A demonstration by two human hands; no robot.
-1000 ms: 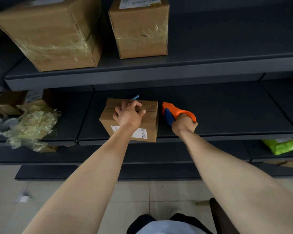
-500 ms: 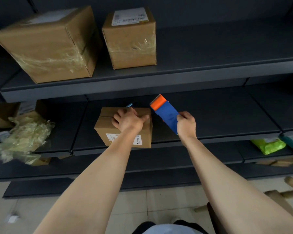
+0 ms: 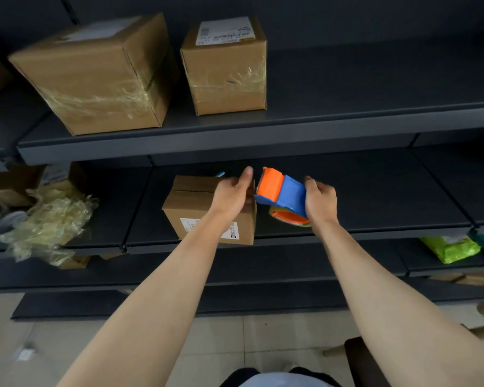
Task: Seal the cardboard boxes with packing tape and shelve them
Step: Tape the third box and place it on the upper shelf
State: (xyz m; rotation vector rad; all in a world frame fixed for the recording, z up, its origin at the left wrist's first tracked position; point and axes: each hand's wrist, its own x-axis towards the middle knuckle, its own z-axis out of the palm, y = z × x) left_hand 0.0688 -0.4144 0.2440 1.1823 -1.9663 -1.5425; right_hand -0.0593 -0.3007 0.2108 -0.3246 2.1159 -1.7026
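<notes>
A small cardboard box (image 3: 192, 205) with a white label stands on the middle shelf (image 3: 375, 202). My right hand (image 3: 319, 201) grips an orange and blue tape dispenser (image 3: 281, 191) just right of the box, its orange end pointing at the box's top right corner. My left hand (image 3: 234, 192) hovers over the right part of the box with the thumb raised beside the dispenser's orange end; its fingertips are hidden, so contact with tape or box is unclear. A blue object (image 3: 220, 174) peeks out behind the box.
Two taped cardboard boxes, a large one (image 3: 95, 76) and a smaller one (image 3: 227, 68), stand on the upper shelf (image 3: 375, 115). Crumpled plastic wrap (image 3: 48, 219) and an open box lie at the left. A green packet (image 3: 450, 248) sits on the lower right shelf. Tiled floor below.
My right hand lifted the dispenser and brought it in toward the box's top right corner. My left hand let go of the box top and opened toward the dispenser.
</notes>
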